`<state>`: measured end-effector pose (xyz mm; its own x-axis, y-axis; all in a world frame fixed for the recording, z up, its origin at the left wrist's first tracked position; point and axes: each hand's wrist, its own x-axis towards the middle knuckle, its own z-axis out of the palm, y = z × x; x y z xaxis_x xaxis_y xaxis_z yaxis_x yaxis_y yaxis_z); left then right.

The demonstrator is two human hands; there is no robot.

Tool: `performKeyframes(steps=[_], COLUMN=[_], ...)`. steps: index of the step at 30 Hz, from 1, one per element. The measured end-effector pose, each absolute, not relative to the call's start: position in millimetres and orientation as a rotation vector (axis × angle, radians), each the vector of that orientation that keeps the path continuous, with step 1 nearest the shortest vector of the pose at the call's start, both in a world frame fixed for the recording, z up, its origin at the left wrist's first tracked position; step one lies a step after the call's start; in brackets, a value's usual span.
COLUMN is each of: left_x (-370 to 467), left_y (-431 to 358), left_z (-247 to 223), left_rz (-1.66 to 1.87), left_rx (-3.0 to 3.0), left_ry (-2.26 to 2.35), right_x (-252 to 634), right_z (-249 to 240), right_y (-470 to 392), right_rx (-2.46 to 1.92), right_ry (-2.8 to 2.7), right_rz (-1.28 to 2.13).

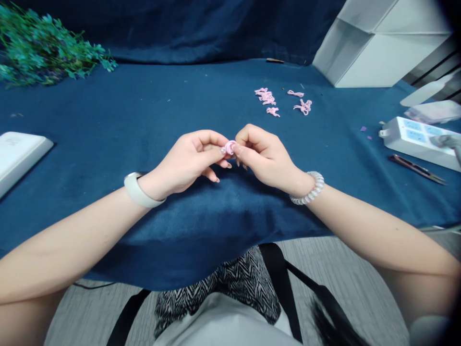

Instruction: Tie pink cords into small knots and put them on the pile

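Observation:
A small looped piece of pink cord (229, 147) is pinched between my two hands, just above the front part of the blue cloth. My left hand (196, 156) grips its left side with thumb and forefinger, the other fingers loosely bent. On the right side, the thumb and forefinger of my right hand (264, 153) close on the same cord. Fingertips hide part of it. Beyond the hands lie several knotted pink cord pieces (265, 96), with another cluster (303, 106) to their right.
Blue cloth (144, 110) covers the table. At right are a white power strip (414, 137), thread snips (418, 169) and a white box (389, 57). A green plant (46, 48) stands back left; a white device (21, 154) lies at the left edge.

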<state>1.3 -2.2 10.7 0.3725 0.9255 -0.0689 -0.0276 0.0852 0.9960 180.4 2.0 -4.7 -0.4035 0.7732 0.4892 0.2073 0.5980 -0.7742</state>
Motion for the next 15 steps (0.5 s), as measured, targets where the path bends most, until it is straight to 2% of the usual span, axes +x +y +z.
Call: performKeyframes(steps=[15], left_x=[0.5], left_y=[-0.6], left_z=[13.5], left_rz=[0.894], left_rx=[1.187], left_ry=[0.927], right_x=[179.9], right_z=[-5.0], right_y=[1.2], right_rx=[-0.795], right_ry=[-1.923], right_rz=[0.764])
